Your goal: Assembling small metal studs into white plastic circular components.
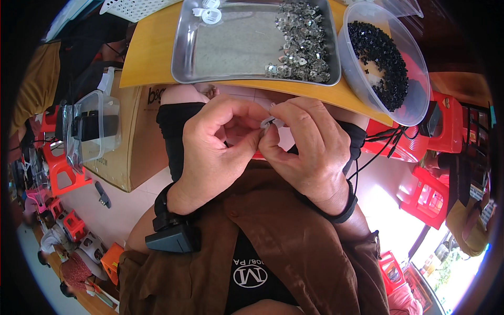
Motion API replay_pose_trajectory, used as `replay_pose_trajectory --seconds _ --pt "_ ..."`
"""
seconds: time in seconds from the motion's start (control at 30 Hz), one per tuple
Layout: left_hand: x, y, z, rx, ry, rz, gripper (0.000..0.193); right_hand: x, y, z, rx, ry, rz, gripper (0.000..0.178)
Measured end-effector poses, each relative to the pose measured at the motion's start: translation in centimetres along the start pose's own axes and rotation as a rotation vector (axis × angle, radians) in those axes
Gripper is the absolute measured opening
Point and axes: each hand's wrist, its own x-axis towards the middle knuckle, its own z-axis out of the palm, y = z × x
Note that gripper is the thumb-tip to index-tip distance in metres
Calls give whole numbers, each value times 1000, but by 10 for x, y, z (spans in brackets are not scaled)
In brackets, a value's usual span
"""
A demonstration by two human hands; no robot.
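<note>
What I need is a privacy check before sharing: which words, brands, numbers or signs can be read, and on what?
Wording not copied; locations only.
Black shirt: white circled letter.
Same shirt: white line of characters, partly covered.
Cardboard box: large dark lettering, partly hidden.
Box, low down: small dark print, partly legible.
Red stool, right: label too small to read.

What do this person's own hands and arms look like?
The left hand and right hand are bare, without gloves. The left wrist wears a black band, with a boxy dark device beside it; the right wears a black wristband. The brown shirt leaves both forearms uncovered.
</note>
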Motion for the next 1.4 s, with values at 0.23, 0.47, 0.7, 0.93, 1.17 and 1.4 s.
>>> replay_pose_trajectory --seconds 0.23,0.47,0.7,0.93,1.17,1.4 --pt "1 -2 -2 -10 -42 6 20 -3 0 1 14 13 41 28" --pt "1 -1 -6 -20 -78 -65 19 -3 2 -2 125 -20 114 30" --pt "1 -3 -14 -470 -76 -332 23 2 2 -19 479 -322 508 30" --pt "0 -2 -14 -458 -88 -353 25 -8 1 -15 752 -246 733 36" --pt "1 -4 -10 -377 -51 -250 21 -6 -2 -15 691 -211 723 31" --pt "0 -6 -10 -297 -3 -175 17 -4 -3 -15 609 -178 610 24"
